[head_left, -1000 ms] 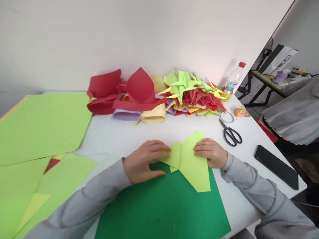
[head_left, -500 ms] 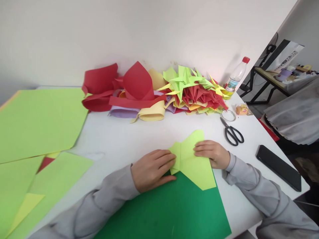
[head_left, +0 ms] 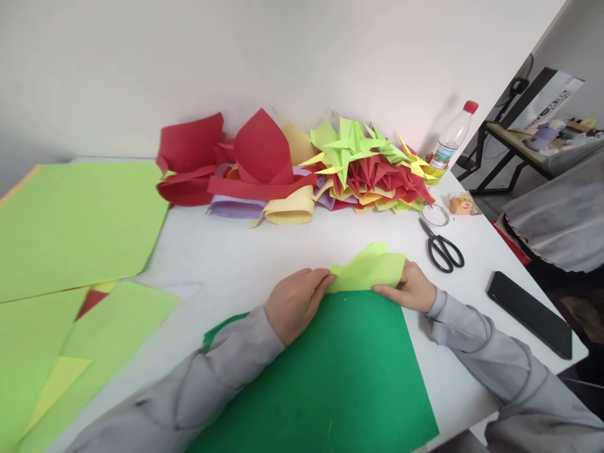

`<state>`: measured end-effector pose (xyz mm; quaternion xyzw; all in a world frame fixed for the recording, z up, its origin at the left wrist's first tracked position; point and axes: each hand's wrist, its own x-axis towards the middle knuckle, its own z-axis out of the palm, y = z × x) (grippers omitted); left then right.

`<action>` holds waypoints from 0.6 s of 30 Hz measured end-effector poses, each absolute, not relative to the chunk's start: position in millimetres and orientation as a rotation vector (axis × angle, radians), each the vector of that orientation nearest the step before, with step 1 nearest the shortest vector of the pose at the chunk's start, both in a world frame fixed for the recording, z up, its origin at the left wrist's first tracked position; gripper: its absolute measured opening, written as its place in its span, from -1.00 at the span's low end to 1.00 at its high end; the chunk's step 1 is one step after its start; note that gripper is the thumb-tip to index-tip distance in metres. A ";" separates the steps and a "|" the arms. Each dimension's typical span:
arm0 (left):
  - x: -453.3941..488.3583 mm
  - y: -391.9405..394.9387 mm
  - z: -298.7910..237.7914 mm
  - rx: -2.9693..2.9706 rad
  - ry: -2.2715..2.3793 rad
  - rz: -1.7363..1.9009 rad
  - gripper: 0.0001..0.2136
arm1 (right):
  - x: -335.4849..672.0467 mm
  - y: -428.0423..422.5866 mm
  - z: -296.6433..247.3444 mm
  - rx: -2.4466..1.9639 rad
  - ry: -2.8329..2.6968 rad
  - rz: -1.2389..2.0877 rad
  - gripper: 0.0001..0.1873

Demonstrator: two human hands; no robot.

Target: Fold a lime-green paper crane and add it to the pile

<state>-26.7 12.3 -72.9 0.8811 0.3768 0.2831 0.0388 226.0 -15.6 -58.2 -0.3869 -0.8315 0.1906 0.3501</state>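
Observation:
A light-green folded paper (head_left: 370,270) stretches between my two hands over the far edge of a dark green sheet (head_left: 330,371). My left hand (head_left: 298,302) pinches its left end between thumb and fingers. At the other end, my right hand (head_left: 411,288) grips the paper, thumb on the near side and fingers mostly hidden behind it. The lower half of the light-green paper is turned up, so its near edge runs nearly straight, with a pointed flap rising behind.
Behind stand folded red paper pieces (head_left: 262,151) and a pile of paper stars (head_left: 353,151). Light-green sheets (head_left: 85,226) lie at left. Scissors (head_left: 443,250), a tape roll (head_left: 435,215), a black phone (head_left: 531,314), a wrapped snack (head_left: 461,203) and a bottle (head_left: 448,145) are at right.
The light-green paper lay flat and spread out; its near part has been folded upward. My left hand went from lying flat on it to pinching its end.

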 end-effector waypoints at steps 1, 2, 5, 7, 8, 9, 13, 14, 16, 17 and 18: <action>-25.1 14.1 -74.6 2.650 1.230 0.839 -0.63 | 224.3 -15.4 -58.2 -1.055 -2.110 0.526 -0.78; -23.5 15.7 -76.0 2.614 1.289 0.818 -0.65 | 222.7 -15.0 -58.9 -1.127 -2.059 0.537 -0.75; -19.0 19.8 -78.7 2.601 1.378 0.802 -0.68 | 217.9 -14.5 -62.9 -1.397 -1.915 0.455 -0.59; -17.1 21.6 -79.4 2.642 1.376 0.817 -0.68 | 214.3 -15.2 -64.7 -1.571 -1.857 0.372 -0.50; -16.6 22.2 -79.5 2.663 1.364 0.817 -0.68 | 212.3 -15.7 -64.8 -1.647 -1.843 0.321 -0.48; -16.4 22.6 -79.6 2.681 1.355 0.816 -0.69 | 210.4 -16.2 -64.4 -1.716 -1.836 0.268 -0.48; -17.5 23.1 -78.7 2.752 1.331 0.797 -0.72 | 205.8 -17.0 -62.3 -1.895 -1.842 0.069 -0.49; -18.0 23.1 -78.3 2.784 1.331 0.782 -0.72 | 205.7 -16.7 -62.6 -1.911 -1.855 0.037 -0.49; -18.4 23.2 -77.0 2.885 1.340 0.739 -0.72 | 206.4 -16.3 -64.0 -1.913 -1.889 -0.022 -0.51; -18.4 23.2 -76.3 2.945 1.349 0.714 -0.72 | 206.6 -16.4 -64.8 -1.904 -1.899 -0.064 -0.54; -18.2 23.1 -75.5 3.000 1.362 0.690 -0.72 | 206.5 -16.8 -65.3 -1.888 -1.902 -0.123 -0.58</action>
